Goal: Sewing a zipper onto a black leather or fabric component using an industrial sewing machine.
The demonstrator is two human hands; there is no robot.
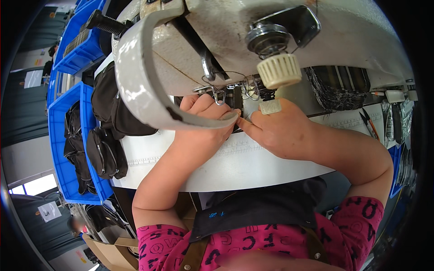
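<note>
Both my hands are under the head of a white sewing machine [361,31], close to its needle area. My left hand [203,119] is curled, its fingers bent and pressing down on a narrow dark fabric piece [235,97]. From the other side, my right hand [280,131] closes its thumb and forefinger at the near end of the same piece, with the fingertips of both hands almost meeting. A curved white bar [138,72] of the machine crosses in front of the left hand and hides part of it. Most of the dark piece is covered by fingers.
Black zippered bags [129,117] are piled at the left table edge beside a blue bin [56,135] holding more. Striped fabric pieces [339,86] lie right of the machine. Orange-and-black snips [370,124] rest on the white table [203,176], which has ruler markings.
</note>
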